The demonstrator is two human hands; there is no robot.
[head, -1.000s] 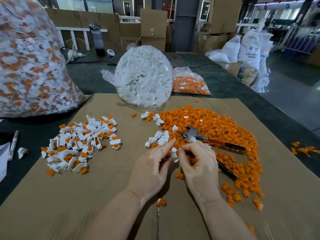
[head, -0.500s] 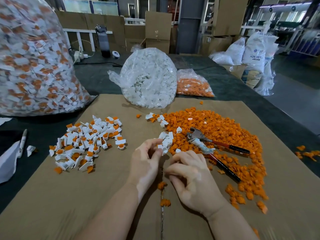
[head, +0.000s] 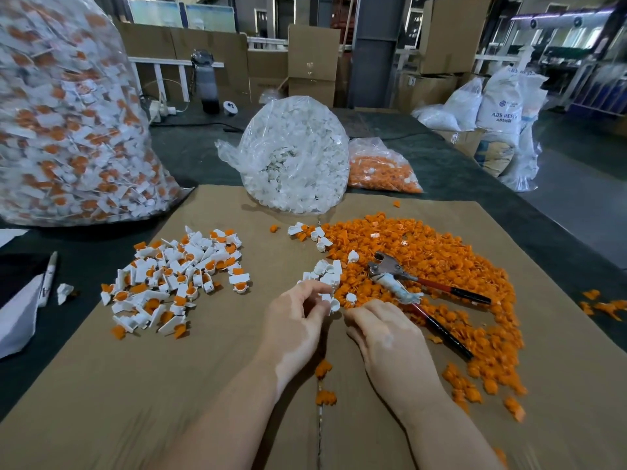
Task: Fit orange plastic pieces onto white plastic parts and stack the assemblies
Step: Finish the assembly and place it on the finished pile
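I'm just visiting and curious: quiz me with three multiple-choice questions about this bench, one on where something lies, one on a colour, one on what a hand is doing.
1. Where do the pliers lie?
A. on the loose orange pieces
B. inside the clear bag of white parts
C. on the pile of finished assemblies

2. What colour are the pliers' handles?
A. blue and white
B. red and black
C. green

3. What is the left hand doing?
A. lying flat on the cardboard
B. gripping the pliers
C. pinching a white part

Answers:
1 A: the pliers rest on the orange pile, right of the hands.
2 B: the handles run red near the head, black at the ends.
3 C: the left hand has its fingertips closed on a white part, close to the right hand.
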